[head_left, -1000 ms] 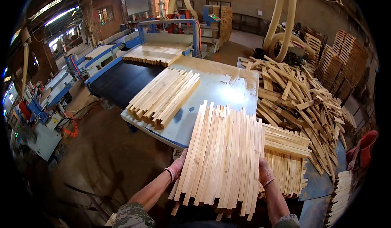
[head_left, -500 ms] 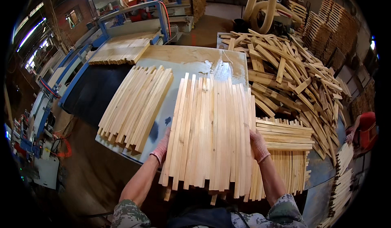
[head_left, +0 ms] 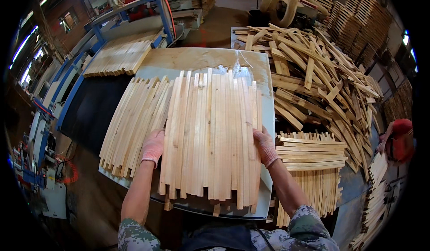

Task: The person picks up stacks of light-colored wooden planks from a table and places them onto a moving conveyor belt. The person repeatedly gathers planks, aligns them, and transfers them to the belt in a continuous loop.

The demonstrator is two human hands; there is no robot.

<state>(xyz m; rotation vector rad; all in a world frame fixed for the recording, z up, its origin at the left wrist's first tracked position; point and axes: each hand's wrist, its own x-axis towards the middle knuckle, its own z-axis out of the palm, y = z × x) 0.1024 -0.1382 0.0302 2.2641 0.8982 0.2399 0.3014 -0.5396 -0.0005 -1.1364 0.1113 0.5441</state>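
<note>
A wide bundle of pale wooden strips (head_left: 208,134), laid side by side with uneven ends, is squeezed between my two gloved hands over the table (head_left: 192,57). My left hand (head_left: 153,146) presses on its left edge, and my right hand (head_left: 265,145) grips the right edge; both wear pinkish knitted gloves. The fingertips are partly hidden behind the wood. A few strip ends poke out beneath the bundle's near side. Close on the left, another batch of wooden strips (head_left: 132,125) lies on the table, almost touching the held bundle.
A blue-framed machine (head_left: 130,15) at upper left has a row of strips (head_left: 121,56) beside a black belt (head_left: 96,105). Stacked strips (head_left: 311,154) stand right of my right arm. Beyond lies a heap of loose wood pieces (head_left: 309,71). A person in red (head_left: 400,139) is at far right.
The bundle has moved left with both hands, from the table's right edge to a place beside the other batch. The gap between the two has mostly closed. The view has shifted slightly.
</note>
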